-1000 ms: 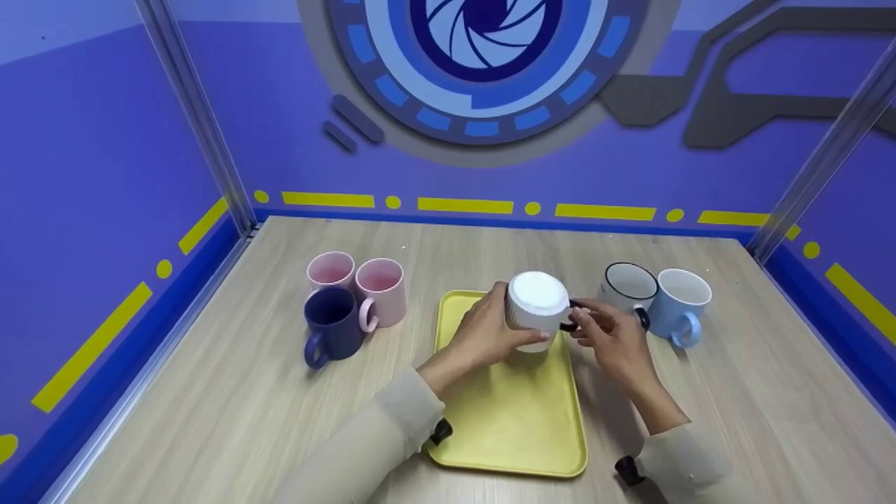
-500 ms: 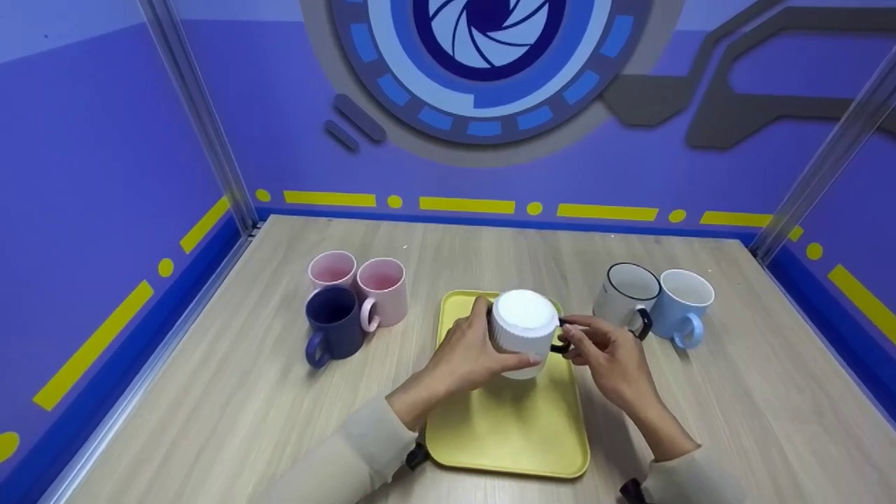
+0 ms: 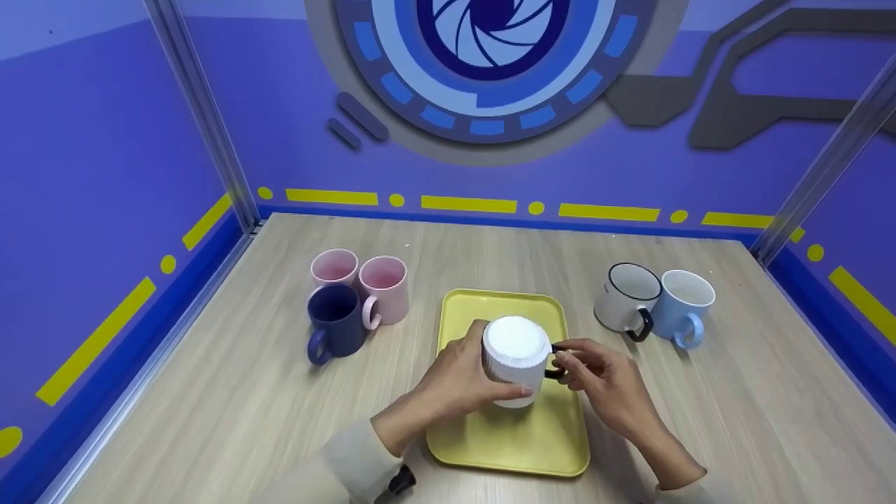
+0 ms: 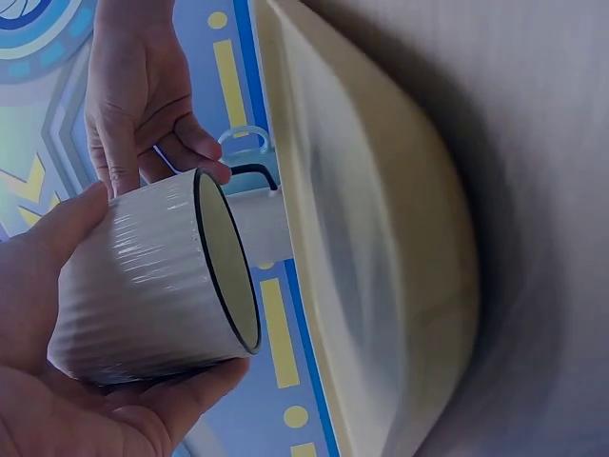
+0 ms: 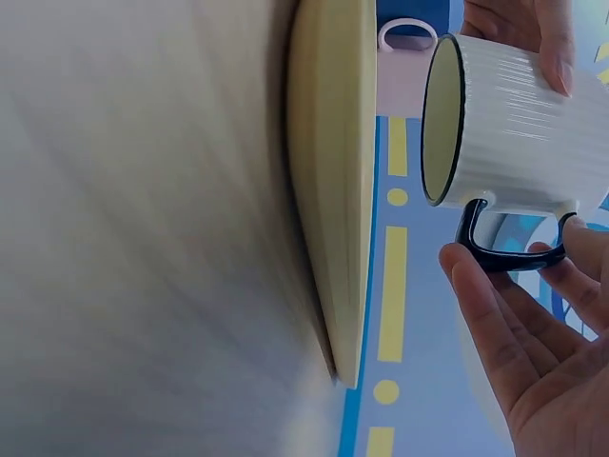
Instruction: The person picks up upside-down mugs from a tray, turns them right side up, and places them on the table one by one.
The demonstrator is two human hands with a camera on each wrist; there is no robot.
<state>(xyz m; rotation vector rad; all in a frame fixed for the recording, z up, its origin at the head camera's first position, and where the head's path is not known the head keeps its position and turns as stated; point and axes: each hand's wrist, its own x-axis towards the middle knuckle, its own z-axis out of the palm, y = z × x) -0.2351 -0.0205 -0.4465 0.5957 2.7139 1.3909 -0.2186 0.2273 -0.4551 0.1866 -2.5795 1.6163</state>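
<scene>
A white ribbed mug (image 3: 516, 353) with a black rim and black handle is upside down over the yellow tray (image 3: 511, 448). My left hand (image 3: 455, 378) grips its side, thumb in front and fingers around the far side. At the black handle (image 5: 514, 259), my right hand (image 3: 609, 388) pinches with thumb and fingertips. Both wrist views show a gap between the dark rim and the tray, and the mug's pale inside (image 4: 228, 267) is visible in the left one.
Two pink mugs (image 3: 385, 290) and a navy mug (image 3: 336, 322) stand upright at left on the wooden table (image 3: 245, 420). On the right are a white mug with a black handle (image 3: 623, 301) and a light blue mug (image 3: 680, 308). Blue-purple panels (image 3: 560, 175) enclose the table.
Both hands have brought the upside-down mug toward me and slightly left, lower over the tray's middle. The other mugs and the tray stay put.
</scene>
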